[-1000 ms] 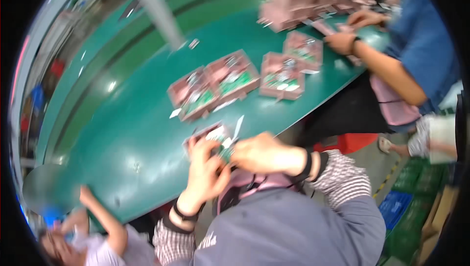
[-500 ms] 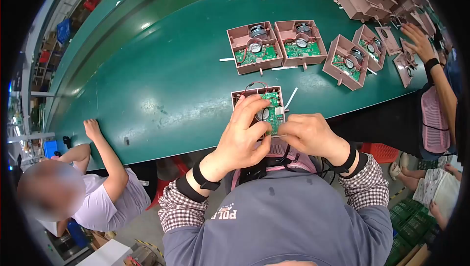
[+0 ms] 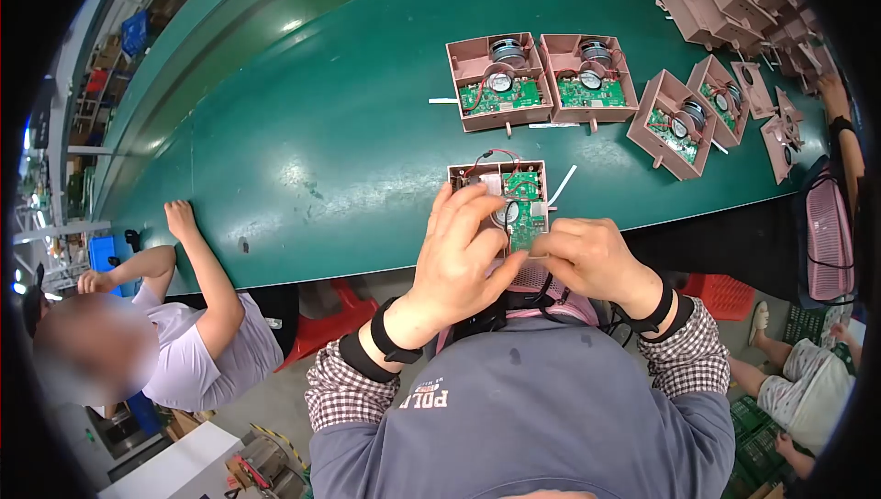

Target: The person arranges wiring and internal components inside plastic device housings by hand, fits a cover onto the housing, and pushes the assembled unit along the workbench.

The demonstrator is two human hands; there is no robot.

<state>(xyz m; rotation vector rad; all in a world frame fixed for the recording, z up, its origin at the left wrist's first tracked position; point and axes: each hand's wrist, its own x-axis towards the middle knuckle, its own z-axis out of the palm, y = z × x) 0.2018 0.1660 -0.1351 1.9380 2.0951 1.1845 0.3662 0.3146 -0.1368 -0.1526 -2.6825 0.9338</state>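
A pink housing [image 3: 453, 174] with a green circuit board [image 3: 526, 214], a round part and red and black wires lies at the near edge of the green table. My left hand [image 3: 462, 246] rests over its left side, with the fingers curved and apart and the thumb near the board's lower edge. At the lower right corner of the housing is my right hand [image 3: 587, 256], its thumb and fingertips pinched together. Whatever lies between those fingertips is too small to make out. A white strip [image 3: 563, 185] sticks out beyond the housing's right side.
Two open housings [image 3: 500, 113] [image 3: 592, 113] stand side by side beyond my hands. Two more [image 3: 674, 132] [image 3: 711, 113] are to the right, near loose pink parts [image 3: 780, 145] and stacked housings [image 3: 707, 17]. One person [image 3: 206, 315] sits left; another person's hand [image 3: 833, 100] is at right.
The view has steadied and shifted slightly. My left fingers have spread a little, showing more of the board. The co-worker's hand at right has moved away toward the stacked housings.
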